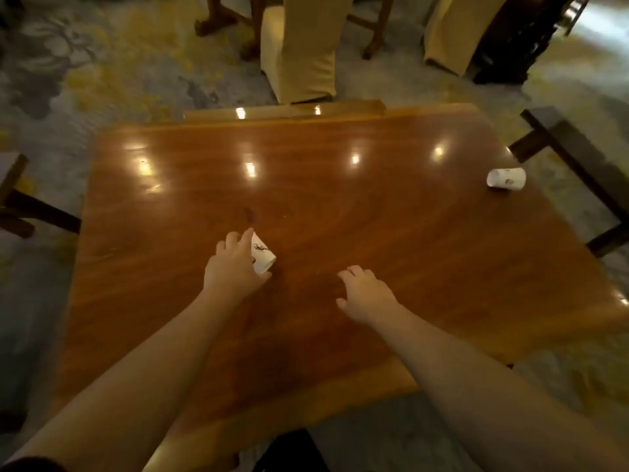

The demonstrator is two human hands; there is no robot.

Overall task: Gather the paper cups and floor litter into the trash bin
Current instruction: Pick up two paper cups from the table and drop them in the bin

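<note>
A white paper cup (262,256) with a dark print lies tipped on the glossy wooden table (340,206), near its middle. My left hand (231,267) wraps around this cup from the left, thumb under its lower end and fingers over its top. My right hand (366,294) hovers just over the table to the right of it, fingers spread, holding nothing. A second white paper cup (506,178) lies on its side near the table's right edge, far from both hands. No trash bin is in view.
A fabric-covered chair (303,49) stands at the table's far side and another (456,32) at the back right. Dark wooden benches sit at the right (578,165) and left (20,206). Patterned carpet (102,63) surrounds the table.
</note>
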